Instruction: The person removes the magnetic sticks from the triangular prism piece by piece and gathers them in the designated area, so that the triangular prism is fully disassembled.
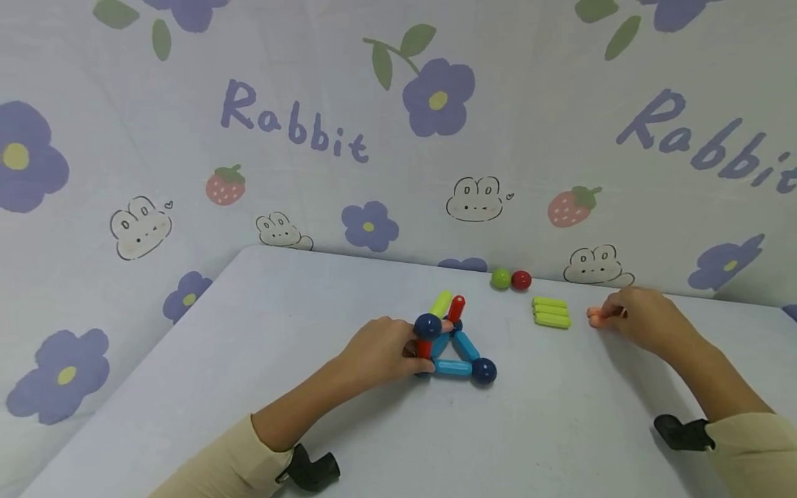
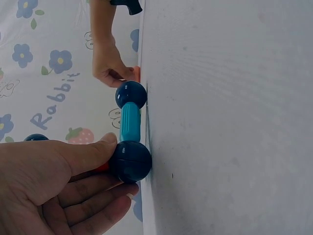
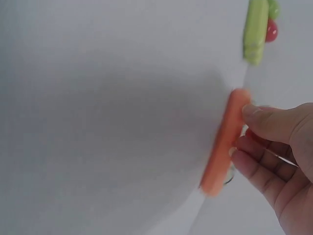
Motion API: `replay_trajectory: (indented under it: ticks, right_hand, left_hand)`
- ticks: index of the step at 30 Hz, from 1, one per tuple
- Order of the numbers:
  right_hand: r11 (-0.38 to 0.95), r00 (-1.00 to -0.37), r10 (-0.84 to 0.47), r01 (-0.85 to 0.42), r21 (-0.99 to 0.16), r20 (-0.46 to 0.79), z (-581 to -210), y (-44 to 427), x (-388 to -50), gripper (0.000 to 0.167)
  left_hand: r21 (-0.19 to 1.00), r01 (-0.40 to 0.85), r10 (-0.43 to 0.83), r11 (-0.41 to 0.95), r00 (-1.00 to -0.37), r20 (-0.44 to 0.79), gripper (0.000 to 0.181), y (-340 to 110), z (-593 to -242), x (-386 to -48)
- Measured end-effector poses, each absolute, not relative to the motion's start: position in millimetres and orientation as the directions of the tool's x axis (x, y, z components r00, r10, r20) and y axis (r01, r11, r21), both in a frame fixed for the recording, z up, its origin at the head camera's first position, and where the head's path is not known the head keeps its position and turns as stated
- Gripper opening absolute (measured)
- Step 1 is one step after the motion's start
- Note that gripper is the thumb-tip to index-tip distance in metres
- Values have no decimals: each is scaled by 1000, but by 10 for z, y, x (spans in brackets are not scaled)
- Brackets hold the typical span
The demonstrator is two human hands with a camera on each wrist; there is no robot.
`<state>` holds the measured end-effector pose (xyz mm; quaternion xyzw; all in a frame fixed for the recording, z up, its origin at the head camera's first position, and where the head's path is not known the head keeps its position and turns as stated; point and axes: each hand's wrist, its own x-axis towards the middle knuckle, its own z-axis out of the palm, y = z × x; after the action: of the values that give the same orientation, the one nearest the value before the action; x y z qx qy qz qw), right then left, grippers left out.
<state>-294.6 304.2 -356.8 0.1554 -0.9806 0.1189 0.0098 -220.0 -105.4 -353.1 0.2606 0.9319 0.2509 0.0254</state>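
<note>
Your left hand (image 1: 382, 351) grips the ball-and-stick frame (image 1: 453, 367) at its left corner; your right hand (image 1: 650, 321) pinches an orange stick (image 3: 225, 144) right of the green sticks (image 1: 551, 312); the head view hides most of it, the right wrist view bares its length; the cloth (image 1: 405, 176) reads "Rabbit"; the stick's long axis points toward the green ones.

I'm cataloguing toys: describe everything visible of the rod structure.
The rod structure sits on the table, its left near corner gripped by the left hand. It looks like glossy plastic: three blue rods form a triangle with navy balls at the corners; a red rod rises to another ball. Behind, another red rod and a lime rod tilt up, top ends free.
</note>
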Motion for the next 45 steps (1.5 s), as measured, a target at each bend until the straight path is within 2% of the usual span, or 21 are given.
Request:
replay_trajectory:
  ticks: [4,8,12,15,18,21,27,32,37,45]
  right_hand:
    - [910,-947,-316,-319,-263,55,-3494,2820,-2921,12]
    - [868,-909,-400,-416,-271,116,-3381,2444,-2841,18]
    - [770,-813,-532,-581,-265,236,-3214,1994,-2711,22]
    - [667,-717,-622,-696,-266,315,-3117,1678,-2622,26]
    - [562,-638,-683,-770,-302,356,-3076,1443,-2586,34]
    - [476,-590,-723,-802,-360,359,-3094,1312,-2611,40]
    - [444,-572,-761,-804,-396,306,-3115,1241,-2729,41]
    - [486,-600,-737,-791,-372,313,-3097,1273,-2775,40]
    - [535,-625,-705,-779,-328,334,-3094,1327,-2718,30]
    - [494,-581,-713,-814,-307,393,-3139,1438,-2598,27]
  left_hand:
    - [481,467,494,742,-866,80,39,-1031,-3531,-2212]
    - [484,466,491,740,-867,83,41,-1013,-3521,-2218]
    - [488,463,489,739,-868,83,40,-988,-3515,-2230]
    - [487,462,487,741,-869,84,40,-970,-3516,-2247]
    - [486,473,492,735,-865,99,37,-956,-3519,-2281]
    - [489,483,496,726,-861,114,31,-941,-3529,-2309]
    - [505,478,494,719,-862,112,30,-906,-3529,-2355]
    - [492,463,476,738,-873,108,28,-899,-3494,-2365]
    - [487,457,471,744,-876,102,29,-895,-3502,-2362]
    - [482,443,461,756,-883,88,29,-876,-3511,-2358]
